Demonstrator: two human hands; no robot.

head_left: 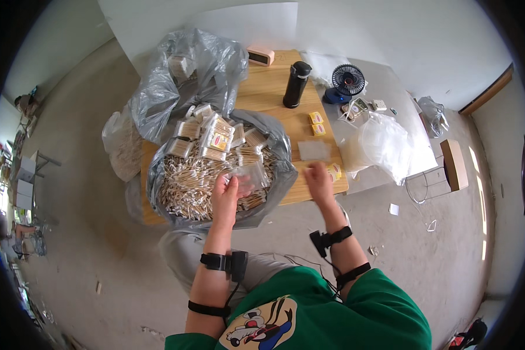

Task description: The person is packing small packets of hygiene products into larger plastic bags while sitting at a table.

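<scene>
My left hand (226,195) is closed on a clear plastic bag (252,174), holding it over a grey-lined container full of loose cotton swabs (184,181). Several packed bags of cotton swabs (217,137) lie on top of the heap, one with a yellow and red label. To the right, above the table edge, my right hand (319,182) has its fingers curled together beside small yellow cards (334,172). Whatever its fingertips hold, if anything, is hidden. Just beyond that hand rests a stack of clear bags (314,151).
On the wooden table (262,87) stand a black flask (297,84), two yellow card stacks (316,123) and a pinkish box-shaped device (261,56). A small fan (347,81) and a large translucent bag (382,146) occupy the grey surface at right. Another grey bag (186,70) bulges at the far left.
</scene>
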